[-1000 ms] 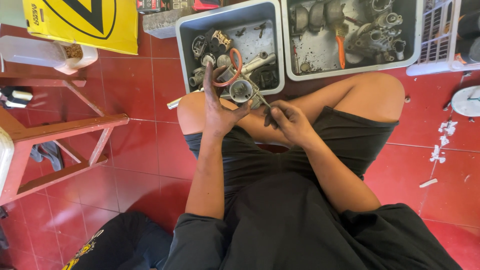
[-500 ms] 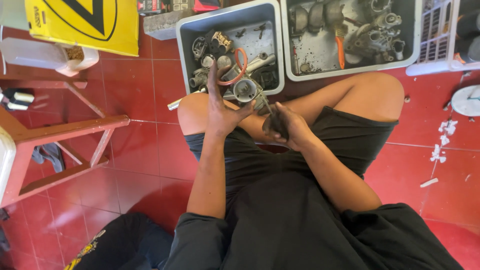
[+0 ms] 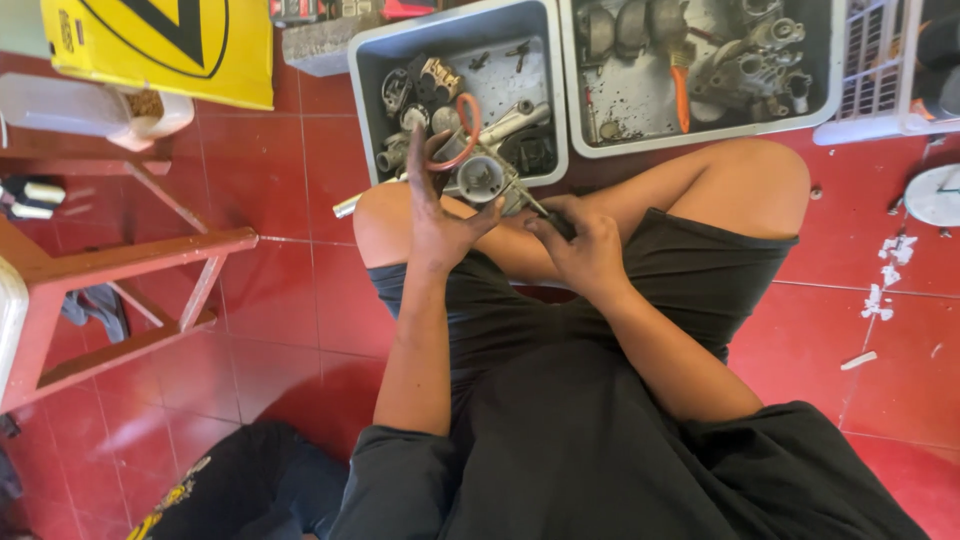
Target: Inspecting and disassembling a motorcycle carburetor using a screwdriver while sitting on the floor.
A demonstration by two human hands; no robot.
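One small metal part with a round bore [image 3: 482,180], grey and grimy, sits above the person's crossed knees, just near of the grey parts tray [image 3: 362,60]. Left hand [image 3: 438,215]: raised, palm toward the part, thumb and fingers wrapped around it with the fingertips pointing far, apparently steadying it for tool work. An orange ring [image 3: 462,132] loops above those fingers. Right hand [image 3: 585,245]: fist curled tight about a dark tool handle [image 3: 556,224], its thin shaft [image 3: 527,200] angled left into the part; wrist bent, forearm resting on the lap. Second tray [image 3: 700,135] with larger castings lies far right. Wooden stool [image 3: 120,255] stands left on red tile.
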